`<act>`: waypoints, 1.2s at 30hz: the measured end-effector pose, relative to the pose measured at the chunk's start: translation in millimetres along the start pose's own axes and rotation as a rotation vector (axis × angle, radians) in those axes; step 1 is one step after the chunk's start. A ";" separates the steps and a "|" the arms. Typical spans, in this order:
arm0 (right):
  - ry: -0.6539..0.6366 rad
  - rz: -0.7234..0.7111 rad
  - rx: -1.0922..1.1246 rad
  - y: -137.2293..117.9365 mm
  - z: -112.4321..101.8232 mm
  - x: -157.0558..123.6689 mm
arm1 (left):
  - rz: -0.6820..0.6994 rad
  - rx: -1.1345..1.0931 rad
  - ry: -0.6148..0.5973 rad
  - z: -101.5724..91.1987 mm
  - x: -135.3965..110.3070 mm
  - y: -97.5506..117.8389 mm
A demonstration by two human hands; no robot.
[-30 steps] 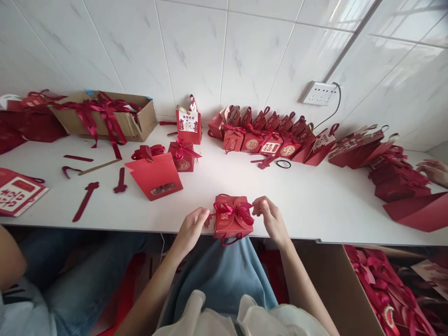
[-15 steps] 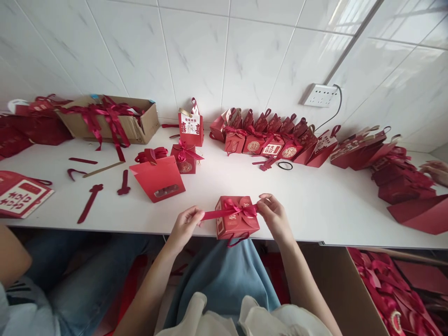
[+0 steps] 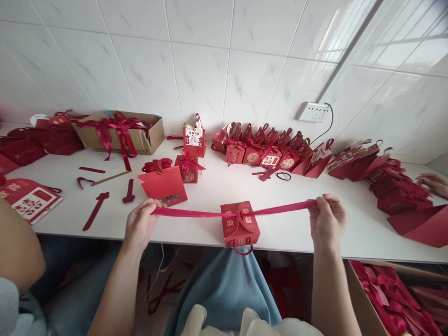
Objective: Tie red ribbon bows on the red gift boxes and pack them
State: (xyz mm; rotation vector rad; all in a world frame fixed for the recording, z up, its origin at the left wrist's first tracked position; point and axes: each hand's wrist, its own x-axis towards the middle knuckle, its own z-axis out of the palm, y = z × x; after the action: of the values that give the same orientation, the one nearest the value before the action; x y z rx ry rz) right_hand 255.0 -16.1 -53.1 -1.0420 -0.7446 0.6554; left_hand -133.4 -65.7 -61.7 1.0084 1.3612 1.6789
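A small red gift box (image 3: 241,231) with gold characters and a cord handle sits at the table's front edge before me. A dark red ribbon (image 3: 192,213) runs across its top, stretched out taut to both sides from a small knot or crossing at the middle. My left hand (image 3: 142,224) is closed on the left end of the ribbon, close to a red bag with a small window (image 3: 164,184). Out to the right, my right hand (image 3: 327,219) pinches the other end above the white table.
Rows of red boxes (image 3: 269,158) line the wall, below a power strip (image 3: 314,112). A cardboard box (image 3: 154,140) of ribbons stands back left. Cut ribbon pieces (image 3: 96,211) lie at left. Other people's arm (image 3: 21,242) and hand (image 3: 433,183) show at the sides.
The bow on the box has come undone into a straight ribbon. My hands have moved far apart, left hand leftward and right hand rightward, pulling the ends. The box has turned slightly.
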 end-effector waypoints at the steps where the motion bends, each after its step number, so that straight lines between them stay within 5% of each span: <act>1: 0.011 -0.025 0.007 -4.0 0.7 3.5 | 0.025 -0.033 0.022 2.5 3.2 5.8; 3: -0.048 -0.022 -0.013 -12.4 3.3 7.6 | 0.040 -0.059 -0.004 8.2 7.9 15.4; 6: -0.316 -0.019 -0.126 -24.2 13.0 4.8 | 0.050 -0.084 -0.156 20.9 11.0 22.6; 9: -0.529 -0.207 -0.344 -31.9 29.6 -9.6 | 0.164 -0.044 -0.202 39.3 11.2 22.4; 12: -0.685 -0.461 -0.529 -31.1 49.3 -34.9 | 0.403 0.268 -0.206 59.5 6.4 19.6; 17: -1.124 -0.623 -0.650 -10.0 75.8 -75.4 | 0.614 0.834 -0.536 79.0 -15.1 17.5; 30: -1.293 -0.737 -0.883 11.9 103.9 -88.9 | 0.601 1.060 -0.494 72.4 -42.3 1.8; 36: -1.288 -0.551 -0.669 20.5 105.7 -87.5 | 0.621 1.089 -0.473 77.7 -42.0 0.6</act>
State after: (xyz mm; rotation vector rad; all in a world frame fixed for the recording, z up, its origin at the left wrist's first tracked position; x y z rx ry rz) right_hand 116.6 -22.3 -58.9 -0.8317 -2.3987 0.5436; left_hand -45.5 -72.2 -56.3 2.4537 1.7123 0.8232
